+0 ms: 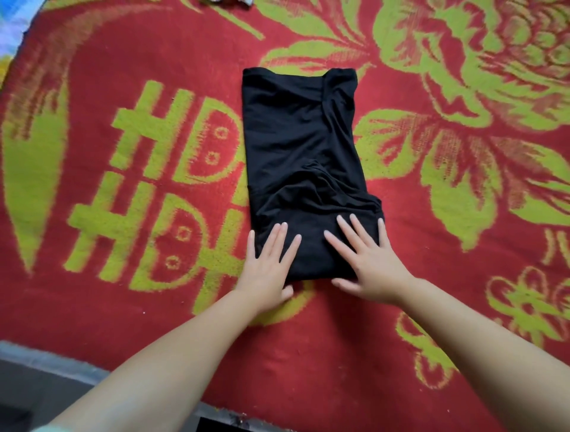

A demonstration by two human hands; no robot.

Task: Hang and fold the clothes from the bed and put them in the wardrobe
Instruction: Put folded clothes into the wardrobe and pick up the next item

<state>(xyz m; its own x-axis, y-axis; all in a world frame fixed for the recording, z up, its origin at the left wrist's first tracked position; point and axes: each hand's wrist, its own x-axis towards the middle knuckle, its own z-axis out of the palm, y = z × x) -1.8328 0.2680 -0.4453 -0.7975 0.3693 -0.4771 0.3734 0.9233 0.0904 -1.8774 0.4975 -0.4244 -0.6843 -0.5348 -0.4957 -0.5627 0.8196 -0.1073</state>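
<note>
A black garment of thin, smooth fabric (303, 160), already folded into a long narrow rectangle, lies near the middle of the bed, its far short end squared off and its near end toward the bed's near edge. Soft creases gather across its lower half, and a fold ridge runs down its right side. Both hands lie flat on the near end: the left hand (271, 265) covers the near left corner, its straight fingers (282, 239) spread on the cloth and its heel on the bedcover beside it; the right hand (367, 262) presses the near right part, fingers extended and splayed, thumb lying off the near edge. Neither hand clutches anything; both are released and flat. This placement looks meant to smooth the creases and pin the near end, likely before it is turned over toward the far end for another fold, so the folding seems partway done and the wardrobe step remains. The fabric looks slippery and may shift if one palm lifts. The bed carries a red woven bedcover with large yellow-green flowers and lettering (123, 172). At the bed's far edge a small scrap of something multicoloured (225, 2) peeks in, too cut off to identify. Along the near left corner a grey bed frame edge (46, 357) shows.
</note>
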